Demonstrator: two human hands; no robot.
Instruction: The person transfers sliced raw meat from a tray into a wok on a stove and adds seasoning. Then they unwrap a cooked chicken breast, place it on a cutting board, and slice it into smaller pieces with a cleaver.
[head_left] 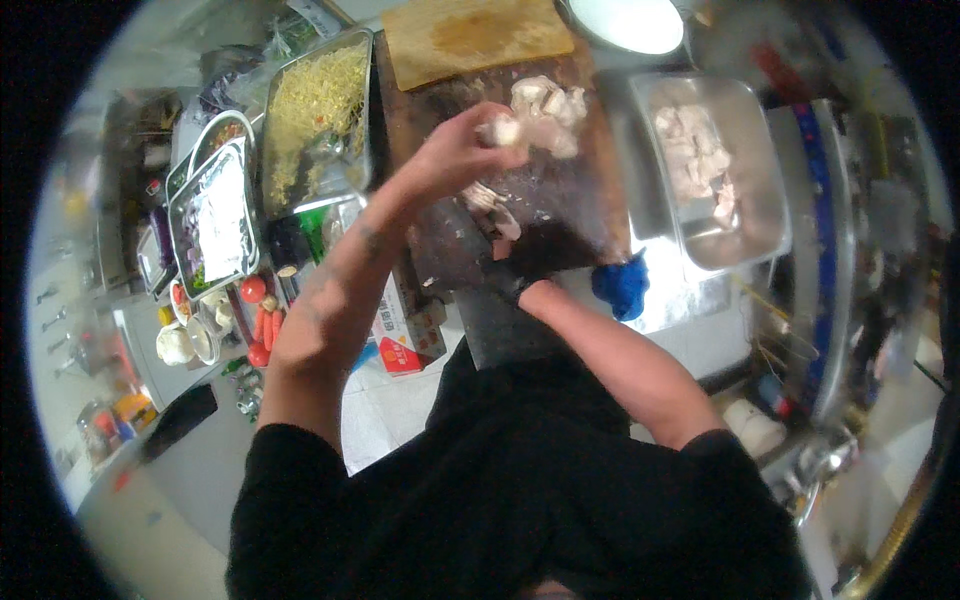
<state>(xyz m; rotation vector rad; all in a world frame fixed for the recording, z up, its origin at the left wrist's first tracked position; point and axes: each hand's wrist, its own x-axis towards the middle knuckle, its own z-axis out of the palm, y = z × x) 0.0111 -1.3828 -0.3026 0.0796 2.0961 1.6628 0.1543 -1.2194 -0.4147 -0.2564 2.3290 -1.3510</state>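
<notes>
a crowded kitchen counter (690, 330) carries a dark chopping board (560, 215). left hand (455, 150), fingers clamped on a pale meat piece (503, 130) above the board's meat pile (548, 110). right hand (520, 270) is mostly hidden; grip unclear. two steel trays: one (745, 180) with meat, one (320, 120) with shredded vegetables.

This is a busy kitchen where food is made. A big dark cutting board (540, 215) lies on the bench with pale meat pieces (545, 115) on it. Right of the board sits a metal tray (745, 190) of cut meat. Left of the board are a tray of shredded vegetables (315, 115), tomatoes (253, 290) and carrots (265, 325).
</notes>
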